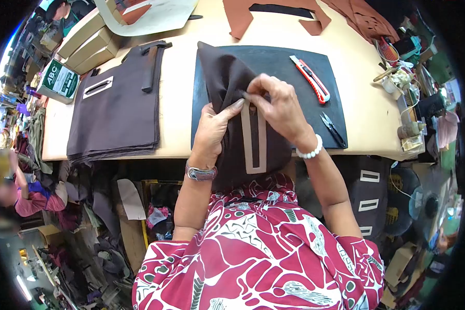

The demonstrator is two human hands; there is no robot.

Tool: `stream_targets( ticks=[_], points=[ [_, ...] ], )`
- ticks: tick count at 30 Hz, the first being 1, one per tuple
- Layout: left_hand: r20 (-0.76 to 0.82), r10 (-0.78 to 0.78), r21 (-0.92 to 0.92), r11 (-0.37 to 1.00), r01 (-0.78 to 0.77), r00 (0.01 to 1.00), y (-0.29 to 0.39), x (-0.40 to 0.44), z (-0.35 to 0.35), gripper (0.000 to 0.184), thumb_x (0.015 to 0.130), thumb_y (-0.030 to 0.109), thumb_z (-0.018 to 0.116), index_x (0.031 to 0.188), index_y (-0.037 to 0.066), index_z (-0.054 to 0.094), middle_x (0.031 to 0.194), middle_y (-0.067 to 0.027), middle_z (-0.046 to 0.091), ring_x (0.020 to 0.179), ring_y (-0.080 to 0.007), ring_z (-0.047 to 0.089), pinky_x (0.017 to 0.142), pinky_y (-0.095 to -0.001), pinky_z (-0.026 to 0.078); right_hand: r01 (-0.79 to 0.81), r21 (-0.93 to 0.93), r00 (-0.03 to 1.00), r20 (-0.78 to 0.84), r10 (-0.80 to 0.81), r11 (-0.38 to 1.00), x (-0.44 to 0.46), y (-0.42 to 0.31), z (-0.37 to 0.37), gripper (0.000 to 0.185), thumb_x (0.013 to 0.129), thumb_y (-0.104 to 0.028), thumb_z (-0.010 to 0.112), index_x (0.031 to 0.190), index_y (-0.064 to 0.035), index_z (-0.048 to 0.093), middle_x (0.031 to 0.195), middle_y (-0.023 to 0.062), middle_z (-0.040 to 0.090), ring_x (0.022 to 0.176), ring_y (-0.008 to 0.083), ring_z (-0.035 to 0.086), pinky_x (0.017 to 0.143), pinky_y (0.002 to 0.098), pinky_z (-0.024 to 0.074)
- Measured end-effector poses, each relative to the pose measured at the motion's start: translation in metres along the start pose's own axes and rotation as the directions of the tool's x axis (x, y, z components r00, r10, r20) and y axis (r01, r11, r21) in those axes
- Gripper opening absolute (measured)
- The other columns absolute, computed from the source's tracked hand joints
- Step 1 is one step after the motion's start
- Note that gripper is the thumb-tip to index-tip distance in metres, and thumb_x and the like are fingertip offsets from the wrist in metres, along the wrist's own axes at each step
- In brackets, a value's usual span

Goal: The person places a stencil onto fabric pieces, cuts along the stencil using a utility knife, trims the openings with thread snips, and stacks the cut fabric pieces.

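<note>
A dark brown piece of fabric (278, 147) hangs over the table's front edge, its upper end bunched upward over the dark cutting mat (279, 58). A narrow beige rectangular strip frame (248, 142) lies along it. My left hand (213, 128) is closed on the fabric's left side, thumb on top. With thumb and fingers pinched, my right hand (280, 106) grips the fabric at the upper end of the strip. Whether something small is also in that pinch is hidden. A red and white utility knife (311, 80) and thread snips (333, 130) lie on the mat to the right.
A stack of dark brown fabric pieces (116, 121) lies at left, with a hammer (149, 70) on it. Beside it stand a white and green can (59, 81) and cardboard boxes (90, 49). Rust-coloured pieces (237, 20) lie at the back. A person (33, 199) is at far left.
</note>
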State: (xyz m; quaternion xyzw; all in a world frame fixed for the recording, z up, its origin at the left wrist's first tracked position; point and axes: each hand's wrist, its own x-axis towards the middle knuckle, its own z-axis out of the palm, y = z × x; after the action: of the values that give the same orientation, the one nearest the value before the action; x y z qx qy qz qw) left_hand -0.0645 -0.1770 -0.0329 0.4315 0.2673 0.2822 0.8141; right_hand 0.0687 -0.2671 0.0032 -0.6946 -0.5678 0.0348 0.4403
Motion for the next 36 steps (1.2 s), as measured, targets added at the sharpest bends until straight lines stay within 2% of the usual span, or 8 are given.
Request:
stream_targets(
  ticks=[6, 12, 16, 19, 24, 28, 34, 36],
  points=[
    [0.028, 0.175, -0.066, 0.983, -0.173, 0.984, 0.018, -0.008, 0.014, 0.015, 0.086, 0.008, 0.064, 0.098, 0.000, 0.065, 0.093, -0.0069, 0.068, 0.082, -0.0130, 0.064, 0.076, -0.0254, 0.051, -0.226, 0.578, 0.907, -0.168, 0.385, 0.784, -0.005, 0.014, 0.011, 0.038, 0.090, -0.027, 0.057, 0.117, -0.0008, 0.053, 0.098, 0.0092, 0.061, 0.092, 0.0169, 0.057, 0.081, 0.0315, 0.0463],
    [-0.198, 0.379, -0.072, 0.914, -0.399, 0.904, 0.031, 0.008, -0.001, 0.024, 0.083, 0.009, 0.068, 0.104, -0.001, 0.063, 0.098, -0.0055, 0.066, 0.088, -0.0129, 0.061, 0.082, -0.0260, 0.047, -0.497, 0.483, 0.864, 0.347, 0.364, 0.721, -0.076, 0.018, -0.015, 0.041, 0.077, -0.012, 0.070, 0.113, 0.0040, 0.056, 0.096, 0.0051, 0.060, 0.087, 0.0120, 0.055, 0.077, 0.0266, 0.0453],
    [-0.275, 0.349, 0.137, 0.937, -0.322, 0.896, 0.028, 0.004, -0.058, 0.040, 0.078, 0.006, 0.071, 0.114, -0.004, 0.057, 0.108, -0.0111, 0.064, 0.096, -0.0168, 0.060, 0.085, -0.0296, 0.050, -0.454, 0.444, 0.891, 0.196, 0.410, 0.773, -0.072, 0.015, -0.038, 0.018, 0.079, -0.002, 0.063, 0.095, 0.0046, 0.061, 0.083, 0.0003, 0.061, 0.075, 0.0072, 0.054, 0.068, 0.0228, 0.0446],
    [-0.109, 0.817, 0.939, 0.272, -0.212, 0.566, 0.038, -0.014, -0.085, 0.074, 0.073, 0.016, 0.076, 0.132, -0.006, 0.038, 0.127, -0.0254, 0.049, 0.118, -0.0321, 0.049, 0.102, -0.0390, 0.038, -0.283, 0.289, 0.956, 0.164, 0.244, 0.914, -0.050, 0.014, -0.037, 0.020, 0.079, -0.002, 0.061, 0.097, 0.0057, 0.059, 0.079, 0.0083, 0.064, 0.071, 0.0101, 0.056, 0.066, 0.0262, 0.0461],
    [0.681, 0.176, 0.732, -0.191, -0.654, 0.711, 0.078, -0.032, -0.027, 0.085, 0.065, 0.044, 0.077, 0.132, 0.005, 0.043, 0.130, -0.0193, 0.049, 0.130, -0.0354, 0.035, 0.108, -0.0532, 0.018, -0.021, 0.234, 0.873, 0.479, -0.096, 0.972, -0.017, -0.027, -0.016, 0.019, 0.075, -0.001, 0.062, 0.093, 0.0031, 0.059, 0.078, 0.0185, 0.060, 0.068, 0.0291, 0.060, 0.064, 0.0340, 0.0467],
    [0.655, -0.453, 0.722, 0.139, -0.677, 0.605, 0.101, -0.005, -0.001, 0.035, 0.072, 0.028, 0.074, 0.090, -0.001, 0.064, 0.079, -0.0158, 0.065, 0.077, -0.0299, 0.064, 0.074, -0.0397, 0.048, 0.160, 0.114, 0.854, 0.483, -0.195, 0.981, -0.008, -0.045, -0.025, 0.018, 0.070, -0.001, 0.063, 0.088, -0.0005, 0.061, 0.078, 0.0169, 0.061, 0.073, 0.0337, 0.061, 0.065, 0.0370, 0.0478],
    [0.579, -0.429, 0.799, 0.129, -0.588, 0.693, 0.145, 0.036, -0.071, 0.037, 0.078, 0.028, 0.069, 0.090, -0.007, 0.064, 0.080, -0.0156, 0.067, 0.072, -0.0219, 0.062, 0.064, -0.0344, 0.049, 0.022, -0.380, 0.990, -0.122, -0.073, 0.925, 0.006, 0.020, -0.077, 0.013, 0.080, -0.006, 0.060, 0.092, -0.0013, 0.064, 0.087, 0.0152, 0.065, 0.078, 0.0290, 0.064, 0.069, 0.0360, 0.0490],
    [0.189, -0.140, 0.976, -0.081, -0.202, 0.972, 0.165, 0.043, -0.121, 0.034, 0.079, 0.026, 0.069, 0.093, -0.004, 0.066, 0.080, -0.0130, 0.067, 0.069, -0.0193, 0.064, 0.062, -0.0319, 0.051, -0.154, -0.485, 0.975, -0.214, 0.054, 0.861, -0.012, 0.042, -0.091, 0.013, 0.084, -0.009, 0.059, 0.093, -0.0008, 0.064, 0.086, 0.0156, 0.065, 0.078, 0.0291, 0.064, 0.069, 0.0363, 0.0488]
  ],
)
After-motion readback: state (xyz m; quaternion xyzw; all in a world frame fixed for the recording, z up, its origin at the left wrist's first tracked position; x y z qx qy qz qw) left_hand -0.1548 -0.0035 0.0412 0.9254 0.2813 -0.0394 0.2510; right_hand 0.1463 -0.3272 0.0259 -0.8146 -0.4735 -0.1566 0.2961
